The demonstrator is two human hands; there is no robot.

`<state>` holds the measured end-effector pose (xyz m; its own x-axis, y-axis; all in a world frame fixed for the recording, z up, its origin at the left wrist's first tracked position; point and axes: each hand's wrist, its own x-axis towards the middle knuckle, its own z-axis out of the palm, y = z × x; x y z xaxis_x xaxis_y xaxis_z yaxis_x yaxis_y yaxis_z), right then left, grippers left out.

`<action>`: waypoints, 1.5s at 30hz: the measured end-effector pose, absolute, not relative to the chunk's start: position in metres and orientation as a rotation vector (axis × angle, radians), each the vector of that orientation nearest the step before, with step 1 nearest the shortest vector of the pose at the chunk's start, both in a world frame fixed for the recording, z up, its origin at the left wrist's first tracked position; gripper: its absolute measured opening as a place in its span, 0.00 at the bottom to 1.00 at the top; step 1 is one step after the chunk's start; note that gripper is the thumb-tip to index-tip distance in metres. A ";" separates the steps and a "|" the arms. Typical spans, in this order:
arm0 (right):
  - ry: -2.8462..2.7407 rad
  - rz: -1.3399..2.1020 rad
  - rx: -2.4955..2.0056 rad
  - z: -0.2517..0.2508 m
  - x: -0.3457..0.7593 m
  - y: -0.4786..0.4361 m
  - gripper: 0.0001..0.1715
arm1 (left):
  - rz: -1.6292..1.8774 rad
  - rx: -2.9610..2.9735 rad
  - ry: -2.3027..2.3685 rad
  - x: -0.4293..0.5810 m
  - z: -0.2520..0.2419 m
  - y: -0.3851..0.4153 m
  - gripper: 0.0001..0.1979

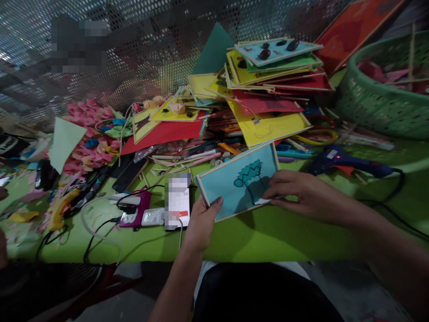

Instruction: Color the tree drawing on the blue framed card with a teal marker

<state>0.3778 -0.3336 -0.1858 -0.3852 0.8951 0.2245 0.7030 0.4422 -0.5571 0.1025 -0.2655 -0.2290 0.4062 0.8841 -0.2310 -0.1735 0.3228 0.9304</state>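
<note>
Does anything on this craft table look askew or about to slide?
The stack of coloured cards behind the blue card is slumped and fanned, corners jutting at different angles; it looks loosely piled, not squared.

A pixelated patch (pixel 78 44) blots the far-left mesh wall, and the screen of the phone (pixel 177 201) is blurred too. The right hand (pixel 301 197) covers the near right corner of the blue card (pixel 224 188). The right edge cuts off the green basket (pixel 378 103). The lowest cards in the far stack (pixel 268 80) lie mostly buried.

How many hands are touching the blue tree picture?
2. The left hand grips the blue tree picture at its lower left edge; the right hand rests on its lower right corner.
</note>
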 end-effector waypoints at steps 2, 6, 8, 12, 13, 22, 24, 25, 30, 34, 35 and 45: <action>-2.201 0.511 -1.336 -0.187 0.379 -0.334 0.13 | 0.828 0.989 0.891 0.102 -0.229 -0.265 0.24; -2.199 0.500 -1.368 -0.185 0.379 -0.334 0.14 | 0.818 0.995 0.914 0.103 -0.227 -0.265 0.25; -2.206 0.510 -1.369 -0.184 0.378 -0.335 0.14 | 0.818 0.988 0.900 0.103 -0.227 -0.265 0.26; -2.226 0.520 -1.336 -0.184 0.378 -0.334 0.13 | 0.823 0.964 0.869 0.103 -0.228 -0.266 0.29; -2.220 0.511 -1.336 -0.184 0.378 -0.334 0.13 | 0.823 0.962 0.871 0.103 -0.228 -0.266 0.29; -2.174 0.476 -1.310 -0.187 0.377 -0.334 0.12 | 0.823 0.986 0.881 0.102 -0.229 -0.265 0.29; -2.168 0.476 -1.322 -0.187 0.377 -0.334 0.12 | 0.827 0.982 0.877 0.102 -0.229 -0.265 0.28; -2.162 0.474 -1.334 -0.186 0.377 -0.334 0.12 | 0.827 0.981 0.881 0.102 -0.229 -0.266 0.28; -2.155 0.500 -1.361 -0.185 0.380 -0.335 0.11 | 0.812 0.988 0.912 0.103 -0.226 -0.265 0.27; -2.184 0.511 -1.348 -0.184 0.380 -0.334 0.12 | 0.809 1.000 0.919 0.102 -0.226 -0.265 0.26; -2.180 0.492 -1.357 -0.183 0.380 -0.333 0.12 | 0.808 1.003 0.920 0.102 -0.226 -0.265 0.26; -2.141 0.422 -1.386 -0.183 0.380 -0.333 0.12 | 0.820 0.978 0.905 0.103 -0.227 -0.266 0.25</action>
<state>0.3796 -0.3326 -0.1828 -0.3174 0.9073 0.2757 0.7348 0.4191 -0.5333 0.1030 -0.2656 -0.2270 0.3947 0.8832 -0.2532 -0.1645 0.3390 0.9263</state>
